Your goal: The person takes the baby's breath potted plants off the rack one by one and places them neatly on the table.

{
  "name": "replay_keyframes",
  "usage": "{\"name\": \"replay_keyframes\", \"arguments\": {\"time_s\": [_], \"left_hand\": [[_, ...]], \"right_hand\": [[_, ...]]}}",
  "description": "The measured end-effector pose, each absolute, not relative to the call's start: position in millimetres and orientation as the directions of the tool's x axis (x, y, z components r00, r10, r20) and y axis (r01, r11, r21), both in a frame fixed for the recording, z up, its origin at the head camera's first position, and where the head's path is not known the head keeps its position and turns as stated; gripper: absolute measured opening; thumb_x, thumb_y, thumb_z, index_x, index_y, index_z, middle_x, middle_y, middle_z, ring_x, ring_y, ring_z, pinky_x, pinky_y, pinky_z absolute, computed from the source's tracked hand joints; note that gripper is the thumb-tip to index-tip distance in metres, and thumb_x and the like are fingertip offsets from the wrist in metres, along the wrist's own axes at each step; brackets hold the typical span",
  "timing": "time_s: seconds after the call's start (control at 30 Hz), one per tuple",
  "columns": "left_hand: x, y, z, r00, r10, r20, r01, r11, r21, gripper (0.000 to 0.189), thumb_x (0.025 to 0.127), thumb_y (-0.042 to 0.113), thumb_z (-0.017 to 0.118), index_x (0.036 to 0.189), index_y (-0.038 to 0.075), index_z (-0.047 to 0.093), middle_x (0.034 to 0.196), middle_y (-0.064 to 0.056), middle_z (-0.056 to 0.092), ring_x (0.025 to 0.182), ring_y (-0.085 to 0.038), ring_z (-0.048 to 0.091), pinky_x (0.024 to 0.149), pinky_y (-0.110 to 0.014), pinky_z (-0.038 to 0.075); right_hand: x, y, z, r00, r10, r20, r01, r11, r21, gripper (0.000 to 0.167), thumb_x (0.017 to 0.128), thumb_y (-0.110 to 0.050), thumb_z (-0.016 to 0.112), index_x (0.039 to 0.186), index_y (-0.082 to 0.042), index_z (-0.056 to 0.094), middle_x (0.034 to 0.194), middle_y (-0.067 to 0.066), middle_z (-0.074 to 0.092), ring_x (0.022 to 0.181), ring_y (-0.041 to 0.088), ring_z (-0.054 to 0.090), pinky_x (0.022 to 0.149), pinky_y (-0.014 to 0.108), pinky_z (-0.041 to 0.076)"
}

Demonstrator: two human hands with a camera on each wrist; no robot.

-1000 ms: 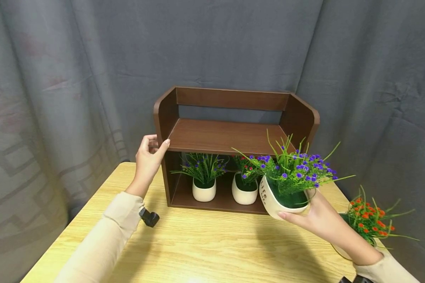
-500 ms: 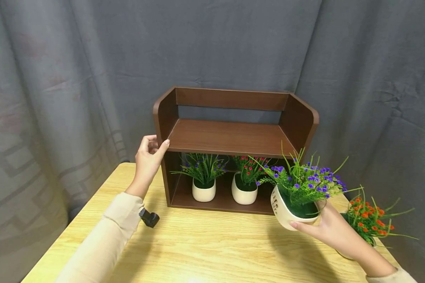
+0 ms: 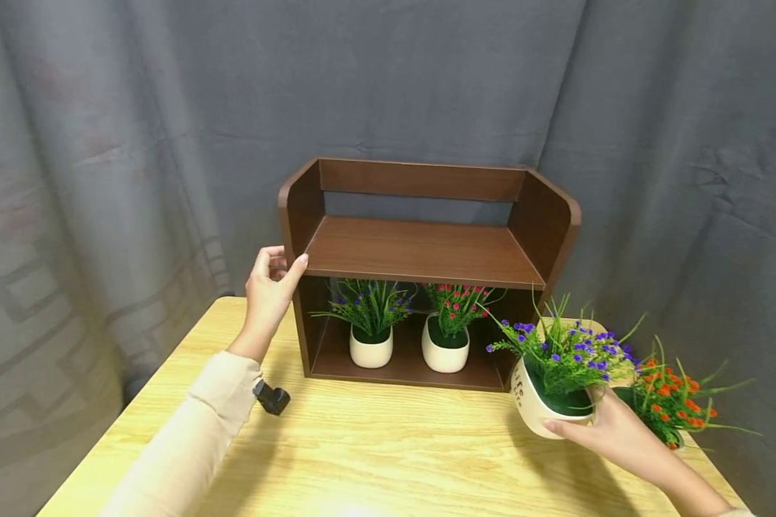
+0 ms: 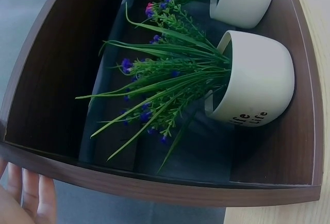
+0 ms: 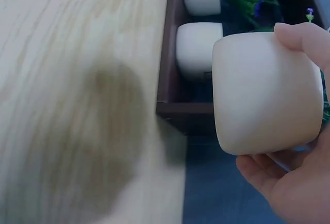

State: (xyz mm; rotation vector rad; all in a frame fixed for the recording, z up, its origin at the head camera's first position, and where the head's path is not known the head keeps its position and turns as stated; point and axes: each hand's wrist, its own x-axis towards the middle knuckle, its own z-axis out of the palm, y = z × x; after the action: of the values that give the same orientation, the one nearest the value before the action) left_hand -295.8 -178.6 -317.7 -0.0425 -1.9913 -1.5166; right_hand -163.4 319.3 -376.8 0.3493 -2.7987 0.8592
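Observation:
My right hand holds a white flowerpot of artificial purple flowers, lettered "Life", raised and tilted above the table, right of the shelf's front corner. The right wrist view shows thumb and fingers around the pot. With thumb at the front edge and fingers on the outer side, my left hand grips the left panel of a brown two-tier wooden shelf. Inside its lower tier stand two white pots, one with purple flowers, the other with pink-red ones.
An orange-flowered potted plant stands at the table's right edge, partly behind my right hand and forearm. The light wooden table extends in front of the shelf. Grey curtains hang behind.
My right hand has carried the purple-flowered pot right and lower, away from the shelf front, uncovering the pink-red flowers and the lower right corner. My left hand has stayed on the side panel.

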Motion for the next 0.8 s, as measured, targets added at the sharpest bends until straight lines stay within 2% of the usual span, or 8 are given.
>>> {"name": "replay_keyframes", "arguments": {"time_s": [0.1, 0.17, 0.33, 0.47, 0.53, 0.63, 0.73, 0.8], "left_hand": [[-295, -179, -317, -0.805, -0.338, 0.488, 0.377, 0.344, 0.86, 0.044, 0.091, 0.042, 0.073, 0.121, 0.013, 0.06, 0.1, -0.001, 0.059, 0.088, -0.014, 0.054, 0.073, -0.028, 0.045], [-295, -178, -317, -0.805, -0.336, 0.489, 0.377, 0.346, 0.859, 0.044, 0.091, 0.042, 0.073, 0.121, 0.013, 0.06, 0.101, -0.001, 0.059, 0.088, -0.014, 0.054, 0.072, -0.028, 0.045], [-295, -179, -317, -0.8, -0.341, 0.493, 0.385, 0.338, 0.859, 0.043, 0.091, 0.04, 0.073, 0.121, 0.012, 0.06, 0.101, -0.002, 0.059, 0.087, -0.014, 0.054, 0.071, -0.027, 0.045], [-295, -179, -317, -0.802, -0.339, 0.492, 0.383, 0.342, 0.858, 0.044, 0.092, 0.04, 0.073, 0.121, 0.01, 0.06, 0.101, -0.002, 0.059, 0.087, -0.014, 0.054, 0.071, -0.026, 0.045], [-296, -179, -318, -0.802, -0.337, 0.493, 0.383, 0.344, 0.858, 0.045, 0.092, 0.04, 0.073, 0.122, 0.01, 0.06, 0.101, -0.003, 0.059, 0.087, -0.014, 0.054, 0.07, -0.026, 0.045], [-296, -179, -317, -0.801, -0.338, 0.494, 0.382, 0.347, 0.857, 0.044, 0.092, 0.04, 0.072, 0.121, 0.009, 0.059, 0.101, -0.003, 0.059, 0.086, -0.014, 0.054, 0.07, -0.026, 0.045], [-295, -179, -317, -0.8, -0.339, 0.495, 0.384, 0.343, 0.857, 0.043, 0.092, 0.039, 0.073, 0.121, 0.01, 0.06, 0.1, -0.002, 0.059, 0.086, -0.014, 0.054, 0.07, -0.026, 0.045], [-295, -179, -317, -0.8, -0.338, 0.495, 0.387, 0.339, 0.858, 0.043, 0.092, 0.039, 0.073, 0.121, 0.01, 0.06, 0.1, -0.002, 0.059, 0.085, -0.014, 0.054, 0.069, -0.026, 0.045]], "right_hand": [[-166, 322, -387, -0.955, -0.153, 0.256, -0.271, 0.802, -0.532, 0.089, 0.077, -0.034, 0.088, 0.142, 0.007, 0.042, 0.135, 0.03, 0.053, 0.12, 0.044, 0.052, 0.086, 0.022, 0.045], [-167, 324, -393, -0.96, -0.14, 0.244, -0.252, 0.81, -0.529, 0.09, 0.077, -0.034, 0.088, 0.14, 0.01, 0.042, 0.133, 0.033, 0.054, 0.119, 0.045, 0.053, 0.089, 0.027, 0.047], [-171, 331, -405, -0.979, -0.109, 0.175, -0.186, 0.833, -0.521, 0.094, 0.078, -0.037, 0.086, 0.136, 0.02, 0.038, 0.13, 0.043, 0.049, 0.118, 0.054, 0.051, 0.092, 0.063, 0.045], [-173, 335, -415, -0.984, -0.114, 0.133, -0.169, 0.82, -0.547, 0.098, 0.079, -0.035, 0.086, 0.139, 0.021, 0.034, 0.134, 0.047, 0.042, 0.124, 0.058, 0.043, 0.095, 0.066, 0.04], [-173, 336, -420, -0.983, -0.124, 0.138, -0.18, 0.812, -0.556, 0.096, 0.079, -0.035, 0.086, 0.139, 0.02, 0.034, 0.135, 0.046, 0.043, 0.126, 0.056, 0.042, 0.096, 0.06, 0.042], [-175, 337, -426, -0.973, -0.138, 0.183, -0.22, 0.786, -0.578, 0.094, 0.077, -0.033, 0.088, 0.14, 0.015, 0.038, 0.135, 0.04, 0.047, 0.127, 0.051, 0.043, 0.101, 0.029, 0.042], [-176, 338, -431, -0.958, -0.15, 0.243, -0.269, 0.758, -0.594, 0.096, 0.075, -0.031, 0.09, 0.144, 0.01, 0.037, 0.139, 0.035, 0.047, 0.128, 0.049, 0.041, 0.094, 0.003, 0.026], [-176, 338, -434, -0.95, -0.161, 0.267, -0.295, 0.742, -0.601, 0.099, 0.074, -0.03, 0.09, 0.147, 0.008, 0.035, 0.142, 0.034, 0.045, 0.129, 0.048, 0.039, 0.09, -0.003, 0.015]]}}
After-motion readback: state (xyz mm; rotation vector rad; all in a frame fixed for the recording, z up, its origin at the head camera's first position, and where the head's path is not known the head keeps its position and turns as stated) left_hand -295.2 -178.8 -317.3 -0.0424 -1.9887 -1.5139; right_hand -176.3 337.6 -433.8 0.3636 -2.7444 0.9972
